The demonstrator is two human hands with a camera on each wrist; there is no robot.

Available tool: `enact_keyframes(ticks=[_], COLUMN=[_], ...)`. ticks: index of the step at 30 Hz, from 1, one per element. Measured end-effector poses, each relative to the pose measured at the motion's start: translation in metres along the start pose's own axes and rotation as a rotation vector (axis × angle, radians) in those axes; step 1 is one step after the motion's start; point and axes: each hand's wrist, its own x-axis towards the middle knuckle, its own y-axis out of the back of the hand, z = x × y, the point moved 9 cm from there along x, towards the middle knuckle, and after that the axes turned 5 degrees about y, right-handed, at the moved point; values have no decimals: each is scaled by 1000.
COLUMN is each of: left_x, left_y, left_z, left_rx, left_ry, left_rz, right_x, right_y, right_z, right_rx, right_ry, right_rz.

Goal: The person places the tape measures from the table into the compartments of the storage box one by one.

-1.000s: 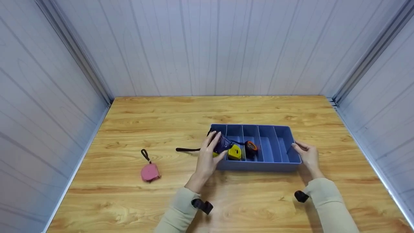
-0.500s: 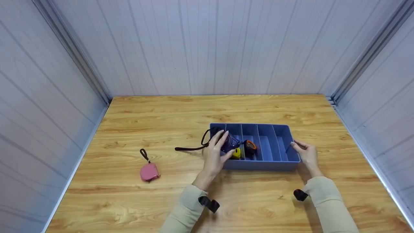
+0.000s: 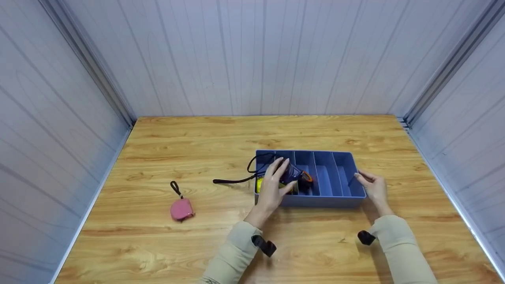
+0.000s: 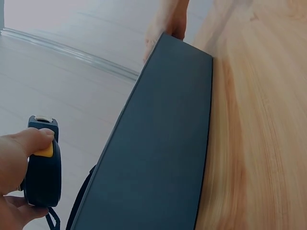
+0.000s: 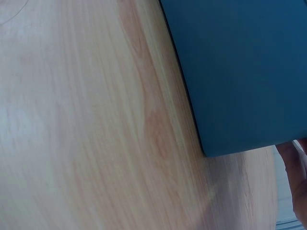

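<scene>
My left hand (image 3: pixel 272 187) holds a dark blue tape measure (image 3: pixel 292 173) over the divided blue box (image 3: pixel 323 202). In the left wrist view, the thumb lies on the yellow button of this tape measure (image 4: pixel 44 175), above the box's rim. A yellow tape measure (image 3: pixel 259 184) sits in the leftmost compartment, partly hidden by the hand. Another yellow one shows a little under the held tape measure. A dark tape measure with an orange ring (image 3: pixel 307 179) is in the middle compartment. My right hand (image 3: pixel 374 191) grips the box's right end, thumb at the rim.
On the table's left lies a pink tape measure (image 3: pixel 182 209) with a black wrist loop. A black strap (image 3: pixel 232 181) trails over the box's left rim onto the wooden table (image 3: pixel 213 138). White panels wall the table at the back and sides.
My left hand has moved right with the dark blue tape measure, from the leftmost compartment toward the middle one. The right hand and the box have stayed in place.
</scene>
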Motion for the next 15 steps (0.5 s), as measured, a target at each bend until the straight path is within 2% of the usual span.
enact_keyframes(ticks=[4, 7, 10, 15], left_x=[2, 4, 6, 8], left_y=[-5, -9, -13, -22], left_z=[3, 6, 8, 11], left_rx=[-2, 1, 12, 17], left_ry=[-5, -19, -20, -3], left_rz=[-2, 4, 0, -24], right_x=[1, 5, 14, 28], right_y=[1, 0, -3, -5], right_z=[2, 14, 31, 56], right_rx=[28, 63, 44, -36], right_ry=[21, 28, 48, 79], right_rz=[10, 16, -2, 45])
